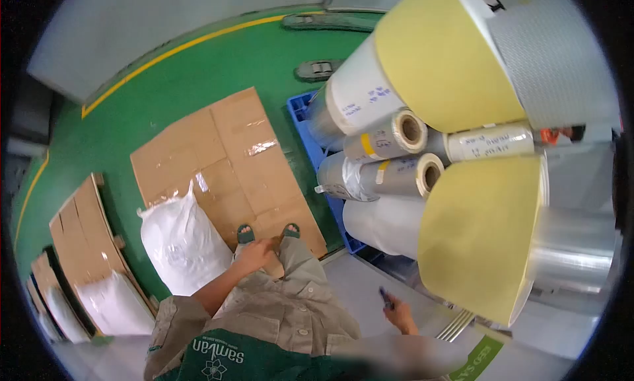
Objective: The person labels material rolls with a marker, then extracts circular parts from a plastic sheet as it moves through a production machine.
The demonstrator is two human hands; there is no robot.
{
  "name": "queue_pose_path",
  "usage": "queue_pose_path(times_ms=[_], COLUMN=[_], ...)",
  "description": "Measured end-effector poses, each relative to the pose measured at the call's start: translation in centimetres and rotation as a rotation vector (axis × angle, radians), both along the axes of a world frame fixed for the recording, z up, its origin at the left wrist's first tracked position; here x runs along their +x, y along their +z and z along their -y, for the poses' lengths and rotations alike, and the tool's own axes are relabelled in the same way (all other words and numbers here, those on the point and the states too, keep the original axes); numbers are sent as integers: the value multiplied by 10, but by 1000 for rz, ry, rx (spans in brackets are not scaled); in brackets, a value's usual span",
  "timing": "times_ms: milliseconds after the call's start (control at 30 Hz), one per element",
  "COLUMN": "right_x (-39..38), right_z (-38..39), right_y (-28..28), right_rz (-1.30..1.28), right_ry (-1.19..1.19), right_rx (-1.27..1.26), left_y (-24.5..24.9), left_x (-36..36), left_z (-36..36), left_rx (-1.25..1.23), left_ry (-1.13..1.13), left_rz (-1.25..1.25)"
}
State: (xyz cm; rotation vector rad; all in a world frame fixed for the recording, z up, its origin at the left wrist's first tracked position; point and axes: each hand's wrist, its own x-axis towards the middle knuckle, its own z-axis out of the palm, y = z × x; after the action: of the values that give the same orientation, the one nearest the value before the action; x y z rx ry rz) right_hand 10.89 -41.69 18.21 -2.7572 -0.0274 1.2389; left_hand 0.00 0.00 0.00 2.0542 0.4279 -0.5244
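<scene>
My left hand (256, 255) is in front of my body with its fingers closed on a flat tan piece (274, 267) that looks like cardboard. To the right, my right hand (400, 317) grips a dark blue marker (386, 298), its tip pointing up and away. Close by are a large yellow-faced roll (475, 239) and a grey-white film roll (384, 222). Smaller wrapped rolls (403, 176) with hollow cores and handwriting lie stacked behind them. A white sack (181, 242) rests on the flattened cardboard (228, 159) left of my legs.
The rolls sit on a blue pallet (302, 110) at my right. More cardboard (89, 232) and white sacks (113, 305) stand at the far left. Pallet-jack forks (320, 69) lie on the green floor (165, 100) beyond. A yellow line (178, 50) runs along the wall.
</scene>
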Motion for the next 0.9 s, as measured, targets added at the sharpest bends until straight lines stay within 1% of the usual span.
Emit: queue_pose_path(times_ms=[67,133,200,233,267,300,367,400,500,533,633,667,767,800,833,867,900], right_x=[39,64,78,83,82,87,99,103,106,111,126,126,121,123,125,137,137], right_z=[-56,-124,-161,-181,-191,-194,-206,-212,-201,-204,-206,-212,-196,-188,-179,-167,-177], right_y=[-17,-32,-69,-74,-88,-106,-128,-153,-246,-276,-338,-347,-372,-386,-396,-394,-390], right_rz=[231,-62,-317,-289,-277,-247,-244,-251,-186,-51,-242,-247,-174,36,249,528,840], right_ry=[176,-126,-220,-185,-256,-314,-568,-702,-415,-23,-189,-205,-220,-194,-159,-183,-265], right_rx=[266,586,667,622,656,694,812,885,911,828,722,726,741,953,1161,1196,1197], left_y=[13,37,11,-6,-22,-39,-72,-91,-152,-172,-216,-242,-305,-317,-338,-361,-383], left_x=[23,57,81,85,89,90,105,109,113,119,137,135,141,141,137,129,118], left_z=[31,52,65,73,67,70,60,57,51,50,41,45,70,71,70,65,57], left_rx=[-34,107,141,149,161,60,-97,-119,-185,-286,-559,-735,-1573,-1671,-1480,-1280,-1070], left_ry=[33,16,-81,-140,-378,-325,-205,-211,-216,-164,-426,-371,-482,-551,-639,-712,-774], left_rz=[73,409,582,655,493,488,522,449,480,610,273,352,12,-64,111,283,444])
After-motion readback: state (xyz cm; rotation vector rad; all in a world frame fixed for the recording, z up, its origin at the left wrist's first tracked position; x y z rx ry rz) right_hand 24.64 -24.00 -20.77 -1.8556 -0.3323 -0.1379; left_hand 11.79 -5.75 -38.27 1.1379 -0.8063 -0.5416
